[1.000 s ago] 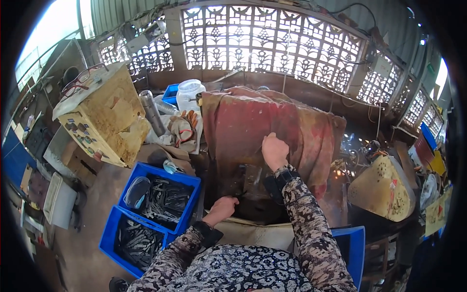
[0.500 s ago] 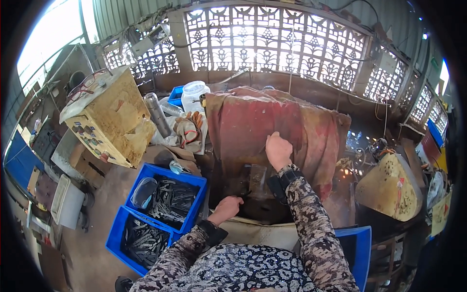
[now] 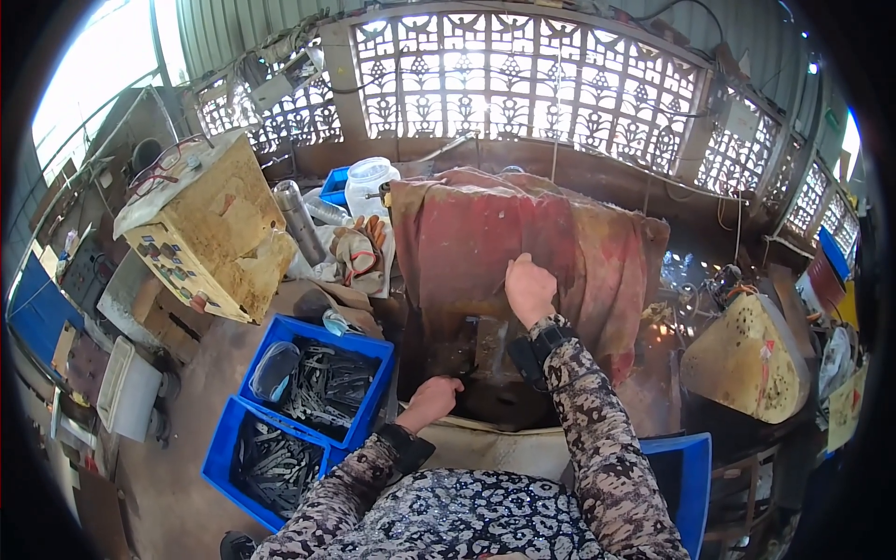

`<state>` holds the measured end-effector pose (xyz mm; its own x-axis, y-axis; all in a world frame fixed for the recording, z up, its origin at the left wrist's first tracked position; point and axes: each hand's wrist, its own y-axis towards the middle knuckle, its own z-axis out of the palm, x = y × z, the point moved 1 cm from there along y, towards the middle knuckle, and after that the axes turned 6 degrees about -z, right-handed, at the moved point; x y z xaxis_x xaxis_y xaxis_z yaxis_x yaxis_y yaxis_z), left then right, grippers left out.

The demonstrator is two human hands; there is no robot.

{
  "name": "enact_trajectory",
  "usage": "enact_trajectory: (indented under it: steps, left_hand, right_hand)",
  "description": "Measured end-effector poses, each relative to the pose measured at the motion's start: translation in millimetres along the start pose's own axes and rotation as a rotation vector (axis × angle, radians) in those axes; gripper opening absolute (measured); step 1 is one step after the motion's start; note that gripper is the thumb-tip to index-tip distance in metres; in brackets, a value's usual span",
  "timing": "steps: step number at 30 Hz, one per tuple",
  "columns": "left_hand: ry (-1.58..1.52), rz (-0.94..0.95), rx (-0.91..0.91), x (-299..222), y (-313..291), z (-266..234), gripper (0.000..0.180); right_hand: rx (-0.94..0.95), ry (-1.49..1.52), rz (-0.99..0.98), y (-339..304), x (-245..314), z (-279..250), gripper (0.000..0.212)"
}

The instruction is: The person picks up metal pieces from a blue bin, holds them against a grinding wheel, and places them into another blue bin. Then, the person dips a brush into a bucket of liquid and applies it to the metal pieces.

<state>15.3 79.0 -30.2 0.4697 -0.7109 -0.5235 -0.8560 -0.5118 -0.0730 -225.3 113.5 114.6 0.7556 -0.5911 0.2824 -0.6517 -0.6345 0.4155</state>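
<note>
A stained red-brown cloth [image 3: 485,224] drapes over a bulky form in front of me. My right hand [image 3: 531,287] is closed in a fist before the cloth; whether it grips the cloth or something small is hidden. Lower and to the left, my left hand [image 3: 432,401] has its fingers pinched together at the edge of the dark opening [image 3: 504,397] below the cloth. A small dark bit shows at those fingertips, too unclear to name. Just left of that hand stands a blue bin [image 3: 385,359] of flat dark metal pieces [image 3: 327,387], with a clear-lensed item on top.
A second blue bin [image 3: 217,471] of similar pieces sits nearer me. A worn yellowish control box [image 3: 219,224] stands at the left, beside a metal cylinder [image 3: 297,215], gloves [image 3: 359,252] and a white tub [image 3: 370,183]. At the right are another blue bin [image 3: 695,485] and a yellowish housing [image 3: 747,359].
</note>
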Motion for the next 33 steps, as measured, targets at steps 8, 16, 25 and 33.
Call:
enact_trajectory:
  steps: [8,16,25,33]
  left_hand:
    - [-0.015,-0.036,0.001,-6,0,-3,0.025]
    - [-0.043,-0.02,-0.037,-2,-11,0,0.024]
    - [-0.023,0.003,-0.043,2,7,6,0.024]
    - [0.047,-0.092,0.081,-3,4,3,0.029]
  right_hand:
    - [-0.033,-0.005,-0.028,0,-3,2,0.03]
    - [-0.089,-0.023,-0.073,-10,2,2,0.027]
    - [-0.078,-0.096,-0.13,4,-11,5,0.034]
    - [-0.094,-0.135,-0.187,2,-13,16,0.037]
